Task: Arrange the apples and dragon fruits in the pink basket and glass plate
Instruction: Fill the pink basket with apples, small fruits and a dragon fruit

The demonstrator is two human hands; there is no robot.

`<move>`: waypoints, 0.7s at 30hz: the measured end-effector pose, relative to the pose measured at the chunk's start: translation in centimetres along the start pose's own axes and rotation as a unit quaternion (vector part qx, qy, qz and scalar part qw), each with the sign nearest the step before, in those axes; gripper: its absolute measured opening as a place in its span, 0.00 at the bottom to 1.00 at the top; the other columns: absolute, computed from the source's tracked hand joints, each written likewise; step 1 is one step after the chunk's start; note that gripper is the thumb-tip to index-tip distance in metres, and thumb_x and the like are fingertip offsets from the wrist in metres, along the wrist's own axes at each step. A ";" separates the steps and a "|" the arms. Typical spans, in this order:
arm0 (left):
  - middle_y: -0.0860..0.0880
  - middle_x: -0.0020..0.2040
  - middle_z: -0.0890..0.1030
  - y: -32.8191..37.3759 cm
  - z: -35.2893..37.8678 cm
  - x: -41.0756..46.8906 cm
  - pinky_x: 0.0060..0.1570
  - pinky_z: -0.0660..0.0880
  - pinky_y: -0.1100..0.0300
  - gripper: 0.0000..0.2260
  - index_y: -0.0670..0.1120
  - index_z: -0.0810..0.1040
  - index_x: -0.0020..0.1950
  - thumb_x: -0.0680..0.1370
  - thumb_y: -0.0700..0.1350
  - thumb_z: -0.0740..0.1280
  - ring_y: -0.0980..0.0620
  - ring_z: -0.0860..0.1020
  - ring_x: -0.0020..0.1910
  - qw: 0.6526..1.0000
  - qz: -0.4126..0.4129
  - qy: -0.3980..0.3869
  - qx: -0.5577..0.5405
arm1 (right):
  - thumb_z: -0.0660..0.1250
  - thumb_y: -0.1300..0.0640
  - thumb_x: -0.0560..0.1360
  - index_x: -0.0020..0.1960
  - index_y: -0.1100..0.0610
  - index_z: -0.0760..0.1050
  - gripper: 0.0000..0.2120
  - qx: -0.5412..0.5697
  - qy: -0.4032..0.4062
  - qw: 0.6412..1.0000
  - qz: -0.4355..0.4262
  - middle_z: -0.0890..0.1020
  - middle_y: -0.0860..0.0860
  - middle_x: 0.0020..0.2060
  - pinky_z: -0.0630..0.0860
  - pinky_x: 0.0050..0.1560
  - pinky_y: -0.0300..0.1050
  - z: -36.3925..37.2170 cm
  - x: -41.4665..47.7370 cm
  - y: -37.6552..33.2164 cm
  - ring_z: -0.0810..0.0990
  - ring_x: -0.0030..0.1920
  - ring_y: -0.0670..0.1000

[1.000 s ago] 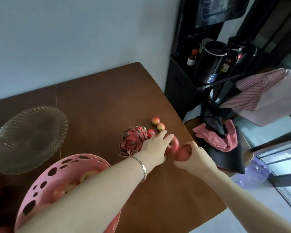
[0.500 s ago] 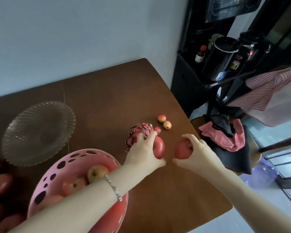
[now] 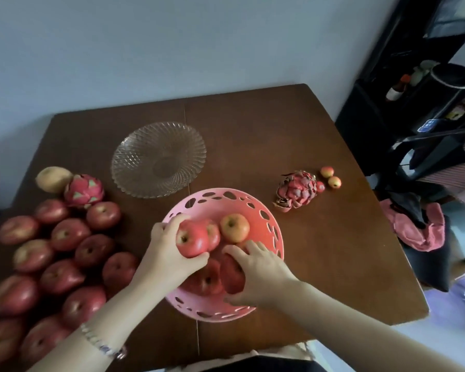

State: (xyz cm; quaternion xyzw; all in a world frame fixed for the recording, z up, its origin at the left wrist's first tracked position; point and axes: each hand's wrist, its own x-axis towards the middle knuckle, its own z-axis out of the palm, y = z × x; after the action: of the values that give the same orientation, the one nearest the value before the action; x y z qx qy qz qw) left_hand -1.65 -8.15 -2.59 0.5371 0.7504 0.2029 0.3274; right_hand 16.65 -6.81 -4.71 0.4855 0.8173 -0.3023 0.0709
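Note:
The pink basket (image 3: 253, 201) sits at the table's near middle with several apples inside. My left hand (image 3: 167, 253) grips a red apple (image 3: 192, 238) over the basket's left side. My right hand (image 3: 255, 275) rests on another red apple (image 3: 232, 275) low in the basket, fingers curled over it. A yellowish apple (image 3: 235, 227) lies at the basket's back. The glass plate (image 3: 159, 158) stands bare behind the basket. One dragon fruit (image 3: 83, 190) lies at the left, another dragon fruit (image 3: 295, 189) at the right.
Several red apples (image 3: 62, 261) cover the table's left side, with a yellow fruit (image 3: 53, 178) behind them. Three tiny apples (image 3: 330, 178) lie by the right dragon fruit. A chair with pink cloth (image 3: 419, 229) and a dark shelf (image 3: 414, 103) stand to the right.
Both hands carried their apples from the table's right side leftward into the pink basket. The view swung left, bringing the pile of apples into sight.

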 end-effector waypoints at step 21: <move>0.54 0.68 0.65 -4.6 0.7 -3.5 0.60 0.72 0.55 0.34 0.58 0.58 0.74 0.71 0.53 0.68 0.50 0.62 0.67 0.926 0.198 -0.165 0.274 | 0.65 0.43 0.66 0.61 0.52 0.71 0.26 0.056 -0.060 0.997 0.002 0.73 0.51 0.59 0.68 0.64 0.49 2.1 0.9 -1.7 0.69 0.61 0.51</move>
State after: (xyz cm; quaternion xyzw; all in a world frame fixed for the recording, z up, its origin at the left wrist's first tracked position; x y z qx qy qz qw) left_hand -3.50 -13.03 -5.19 0.7695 0.5904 -0.0415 0.2398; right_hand 14.34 -7.87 -6.01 0.4717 0.7922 -0.3760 0.0927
